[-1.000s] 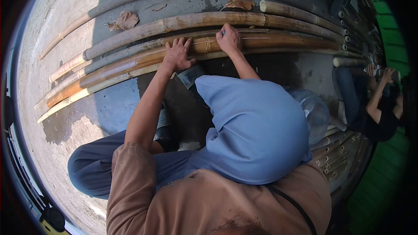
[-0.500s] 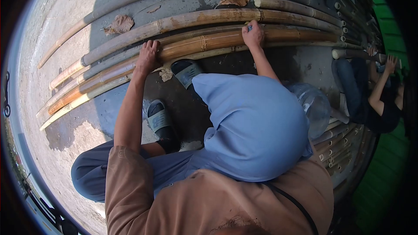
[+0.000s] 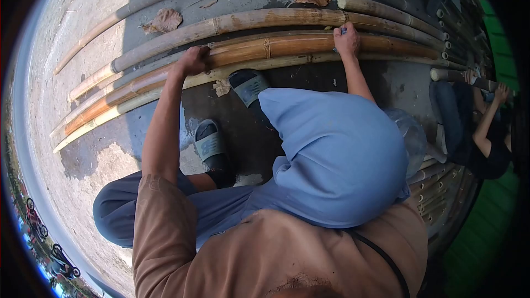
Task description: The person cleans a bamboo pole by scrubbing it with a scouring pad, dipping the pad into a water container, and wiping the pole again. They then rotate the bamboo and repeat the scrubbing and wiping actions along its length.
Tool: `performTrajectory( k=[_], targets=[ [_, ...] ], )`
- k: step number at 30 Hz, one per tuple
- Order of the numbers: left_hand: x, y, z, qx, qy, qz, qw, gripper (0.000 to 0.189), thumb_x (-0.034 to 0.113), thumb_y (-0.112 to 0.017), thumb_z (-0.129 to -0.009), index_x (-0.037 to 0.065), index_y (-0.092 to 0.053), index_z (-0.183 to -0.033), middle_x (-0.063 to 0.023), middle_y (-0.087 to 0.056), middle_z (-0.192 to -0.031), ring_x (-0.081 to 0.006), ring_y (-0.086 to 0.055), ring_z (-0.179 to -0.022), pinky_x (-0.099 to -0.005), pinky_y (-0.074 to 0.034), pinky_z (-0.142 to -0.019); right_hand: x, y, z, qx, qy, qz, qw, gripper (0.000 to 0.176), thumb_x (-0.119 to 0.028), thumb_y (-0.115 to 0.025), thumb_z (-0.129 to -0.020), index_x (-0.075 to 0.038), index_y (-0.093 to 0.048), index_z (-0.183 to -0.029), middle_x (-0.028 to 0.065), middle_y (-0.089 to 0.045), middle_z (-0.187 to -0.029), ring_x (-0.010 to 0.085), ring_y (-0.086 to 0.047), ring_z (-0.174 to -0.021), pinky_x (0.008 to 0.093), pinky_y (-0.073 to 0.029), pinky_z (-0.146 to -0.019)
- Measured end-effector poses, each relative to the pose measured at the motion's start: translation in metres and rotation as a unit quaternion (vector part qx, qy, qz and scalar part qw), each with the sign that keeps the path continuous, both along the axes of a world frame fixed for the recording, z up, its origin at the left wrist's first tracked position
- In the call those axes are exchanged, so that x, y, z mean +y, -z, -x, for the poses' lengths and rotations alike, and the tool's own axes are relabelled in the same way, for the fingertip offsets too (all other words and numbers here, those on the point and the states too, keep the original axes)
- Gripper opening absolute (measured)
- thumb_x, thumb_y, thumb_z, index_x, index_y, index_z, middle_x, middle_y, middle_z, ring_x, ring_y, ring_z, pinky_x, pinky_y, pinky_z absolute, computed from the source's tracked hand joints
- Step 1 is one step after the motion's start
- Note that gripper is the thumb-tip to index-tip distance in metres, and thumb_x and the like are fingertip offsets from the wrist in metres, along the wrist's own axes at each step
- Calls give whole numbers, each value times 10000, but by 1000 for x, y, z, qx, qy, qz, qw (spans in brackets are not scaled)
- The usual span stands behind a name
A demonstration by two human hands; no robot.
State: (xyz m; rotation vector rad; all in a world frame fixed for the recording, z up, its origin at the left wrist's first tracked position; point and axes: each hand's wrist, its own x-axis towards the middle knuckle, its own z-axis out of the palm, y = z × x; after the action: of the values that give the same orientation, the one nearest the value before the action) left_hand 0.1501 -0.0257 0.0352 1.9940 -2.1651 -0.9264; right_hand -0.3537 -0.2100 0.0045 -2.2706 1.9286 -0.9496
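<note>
We see through one camera only, worn on our head: a wide fisheye looking forward and steeply down past our blue head covering (image 3: 337,154) to the concrete ground (image 3: 99,149). It sits close: the bamboo poles (image 3: 298,44) lie under our left hand (image 3: 193,60) and right hand (image 3: 346,38).

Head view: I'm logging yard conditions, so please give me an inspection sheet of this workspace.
Surface: concrete ground, stained and patchy, partly shaded.
Job's things: bamboo poles lying side by side; brown bamboo pole under both hands; blue-tipped tool against it.
Clutter: dry leaves by the poles; clear plastic bottle beside the person.
Grips: left hand curled over the brown bamboo pole; right hand closed on the blue-tipped tool.
Cables: nothing seen; only a black strap over the shoulder.
Surroundings: another person seated at right, hands on a pole; stacked bamboo; green surface.
</note>
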Motion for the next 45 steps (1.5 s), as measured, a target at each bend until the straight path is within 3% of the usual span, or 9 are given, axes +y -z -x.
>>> performTrajectory(
  k=[7,13,19,25,29,35,38,42,45],
  targets=[
    [-5,15,1,-36,6,-32,999,659,248,-893,-650,41,-662,-1231,-239,-671,-1271,-450,-607,-1264,-530,-501,-1060,94,-8,-181,-50,-184,-1,982,170,-180,-681,-851,-78,-569,-928,166,-668,-912,427,-669,-915,546,-527,-826],
    [15,10,12,-101,24,47,993,878,457,-918,-670,107,-562,-1392,-190,-550,-1468,-427,-492,-1415,-590,-391,-1162,46,-14,-84,-26,-62,-19,998,168,-199,-666,-862,-64,-611,-945,186,-699,-919,433,-677,-886,540,-532,-841],
    [19,-3,33,-93,-16,149,984,825,328,-1003,-524,74,-640,-1220,-219,-574,-1269,-445,-556,-1207,-533,-494,-1043,-3,-9,13,45,62,18,997,201,-239,-683,-863,-68,-621,-949,187,-705,-908,431,-678,-923,541,-522,-910],
    [2,-12,19,3,-1,109,994,711,272,-941,-516,21,-658,-1117,-203,-669,-1127,-419,-625,-1140,-487,-538,-997,93,-14,-160,-106,-185,42,976,159,-176,-687,-916,-70,-570,-898,159,-652,-859,407,-639,-879,522,-500,-838],
    [-4,-22,12,25,-6,-8,1000,778,318,-961,-538,9,-734,-1215,-209,-752,-1150,-399,-699,-1123,-452,-551,-1026,100,-30,-149,-63,-222,-24,973,123,-197,-661,-930,-90,-599,-940,128,-698,-892,379,-680,-947,549,-484,-977],
    [-5,-18,9,45,-15,-69,996,911,372,-972,-559,1,-707,-1348,-230,-764,-1208,-364,-726,-1148,-423,-559,-1036,41,-7,16,9,31,62,998,122,-179,-654,-889,-63,-647,-925,178,-719,-867,437,-673,-854,533,-511,-869],
    [-7,-6,7,19,7,-37,999,932,439,-946,-571,13,-700,-1363,-226,-684,-1344,-363,-646,-1277,-432,-524,-1089,44,1,0,20,56,87,994,118,-186,-664,-910,-76,-636,-945,195,-700,-891,449,-658,-886,554,-527,-816],
    [-10,2,21,-44,23,-37,998,883,466,-893,-621,12,-684,-1349,-218,-592,-1429,-371,-556,-1377,-424,-491,-1132,99,-19,-136,-55,-137,62,987,129,-123,-683,-849,-67,-573,-889,171,-650,-839,410,-648,-883,523,-504,-861],
    [3,21,40,-147,-19,25,989,828,425,-851,-659,63,-602,-1361,-178,-580,-1416,-363,-529,-1398,-579,-459,-1121,109,-19,-176,-77,-233,61,968,151,-123,-695,-841,-66,-564,-889,167,-643,-838,404,-649,-876,517,-512,-833]
  ],
)
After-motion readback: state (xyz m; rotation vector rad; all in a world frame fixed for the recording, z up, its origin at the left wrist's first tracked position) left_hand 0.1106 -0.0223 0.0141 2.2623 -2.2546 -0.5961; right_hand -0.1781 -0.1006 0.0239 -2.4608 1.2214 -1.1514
